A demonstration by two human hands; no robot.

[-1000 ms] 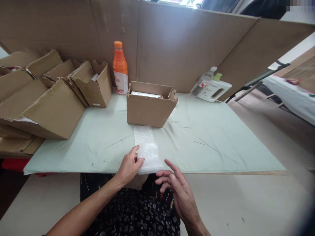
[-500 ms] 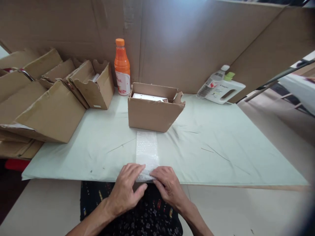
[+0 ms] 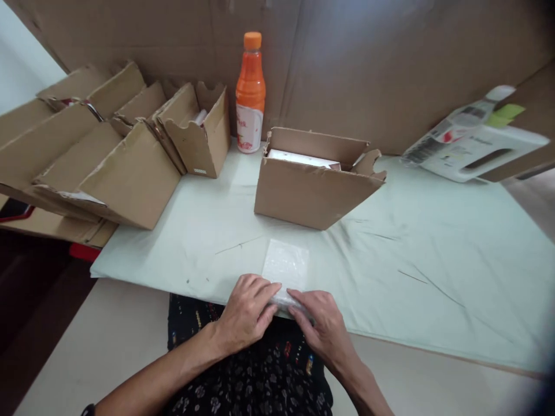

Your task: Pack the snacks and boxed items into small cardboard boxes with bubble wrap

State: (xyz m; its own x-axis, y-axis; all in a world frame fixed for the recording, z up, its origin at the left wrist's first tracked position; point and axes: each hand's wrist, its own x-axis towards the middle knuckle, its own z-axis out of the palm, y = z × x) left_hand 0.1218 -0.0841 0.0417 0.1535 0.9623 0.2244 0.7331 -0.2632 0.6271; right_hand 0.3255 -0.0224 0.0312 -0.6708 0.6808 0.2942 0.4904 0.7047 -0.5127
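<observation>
A strip of clear bubble wrap (image 3: 286, 261) lies on the pale green cloth at the table's front edge, its near end bunched or rolled between my hands. My left hand (image 3: 250, 306) pinches the left side of that end, thumb below and fingers on top. On the right side my right hand (image 3: 319, 318) grips it the same way. Whether anything is inside the rolled part cannot be seen. Just beyond the strip stands an open cardboard holder (image 3: 312, 193) with flat white items (image 3: 301, 158) in it.
Several open cardboard holders (image 3: 130, 179) crowd the left side. An orange bottle (image 3: 250, 95) stands at the back against a cardboard wall (image 3: 368, 69). At the back right are a clear plastic bottle (image 3: 455, 127) and a white jug (image 3: 481, 153). Green cloth (image 3: 390, 289) covers the table.
The flat part of the bubble wrap lying beyond my hands is shorter than before. Both hands still hold its near end. The view has shifted, so everything sits differently in the picture.
</observation>
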